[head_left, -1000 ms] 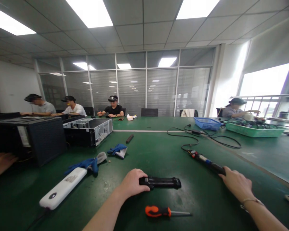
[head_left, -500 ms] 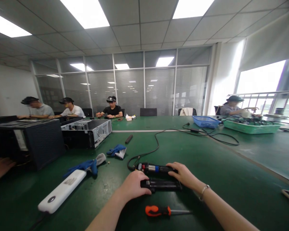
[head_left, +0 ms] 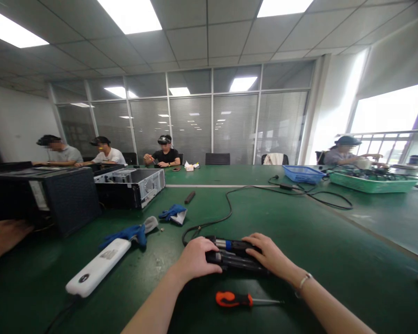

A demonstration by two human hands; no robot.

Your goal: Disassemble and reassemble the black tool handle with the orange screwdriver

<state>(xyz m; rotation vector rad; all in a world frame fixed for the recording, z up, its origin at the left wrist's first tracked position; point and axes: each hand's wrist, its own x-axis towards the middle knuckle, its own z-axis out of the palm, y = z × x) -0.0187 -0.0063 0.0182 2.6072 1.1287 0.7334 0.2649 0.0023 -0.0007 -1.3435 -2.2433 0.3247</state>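
Head view: our left hand (head_left: 195,257) grips the left end of the black shell (head_left: 235,263) on the green table (head_left: 334,260). Our right hand (head_left: 270,255) clasps the corded tool (head_left: 226,244), pressing it against the shell's far side. Its cable (head_left: 226,211) loops away across the table. An orange screwdriver (head_left: 234,299) lies just nearer us, apart. A white device (head_left: 99,266) lies left.

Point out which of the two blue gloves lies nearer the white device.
The blue glove touching the white device's far end; the other glove lies farther back, toward the open computer case.
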